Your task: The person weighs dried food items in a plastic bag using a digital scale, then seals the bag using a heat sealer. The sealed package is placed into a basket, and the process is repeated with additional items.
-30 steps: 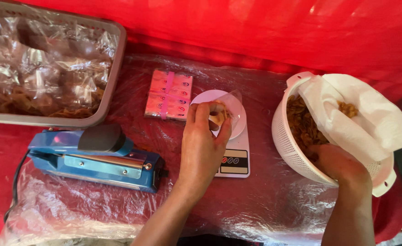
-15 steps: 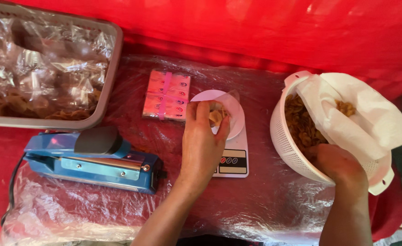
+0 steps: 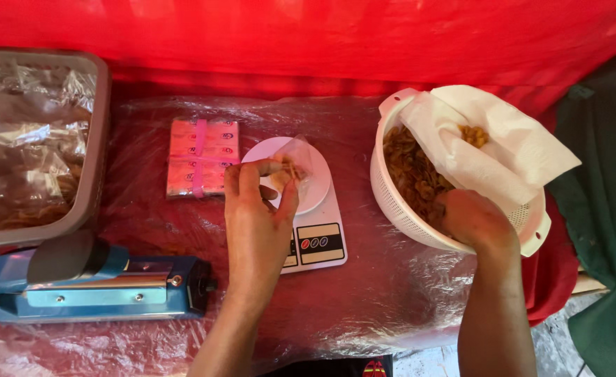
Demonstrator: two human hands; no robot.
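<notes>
The left hand (image 3: 256, 216) reaches across the middle of the tabletop (image 3: 385, 293) with its fingers (image 3: 252, 171) pinched narrowly on the mouth of a small clear bag (image 3: 295, 166), which rests on the round white plate of a kitchen scale (image 3: 309, 223). The bag is thin and crinkled, and a small amount of golden-brown fried snack shows through it; it sits on the far part of the scale's plate, toward the middle. The right hand (image 3: 474, 222) is dipped into the near side of a white colander (image 3: 404, 209) on the right of the tabletop. Its fingers are curled down into the fried snack (image 3: 409, 174) heaped inside, so how far they are open, and whether they hold anything, cannot be told. The snack is a loose pile of thin, curly brown pieces, and a white paper liner (image 3: 489, 146) folds over the colander's far and right rim.

Just left of the scale lies a flat pink packet stack (image 3: 200, 166) tied with a pink band. On the near left sits a blue heat sealer (image 3: 92, 283), close to the left forearm. At the far left, a grey tray (image 3: 95, 167) holds filled clear bags. The whole tabletop is covered in clear plastic over red cloth.
</notes>
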